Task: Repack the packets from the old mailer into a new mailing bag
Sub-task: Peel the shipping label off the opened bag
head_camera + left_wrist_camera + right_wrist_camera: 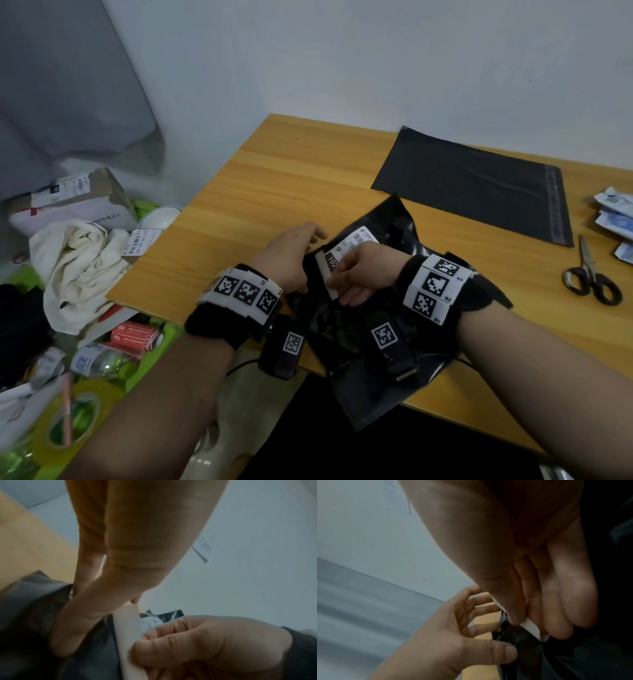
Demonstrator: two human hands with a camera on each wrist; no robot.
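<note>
1. the old mailer [380, 329] is the crinkled black bag lying half over the near edge of the table [301, 164]; it sits right in front of the person, so both hands can work on it.
2. left hand [291, 257] pinches the black plastic by its left edge between thumb and the side of a finger, other fingers spread loose; looks to me like it's just there to pin the bag so it doesn't slide.
3. right hand [363, 270] has its fingers curled round a white strip [327, 274] that stands off the bag next to the shipping label [354, 241]; can't tell if it's label edge or a packet corner; my guess is it's peeling or tugging it to get the bag open or emptied.
4. new mailing bag [472, 185] lies flat and smooth further back on the right, well apart from the old one; parked there for later, I reckon.
5. a few white-and-blue packets [615, 214] sit at the far right edge, near the scissors [591, 277]; so some stuff seems already out, nothing in the new bag yet as far as I can see.
</note>
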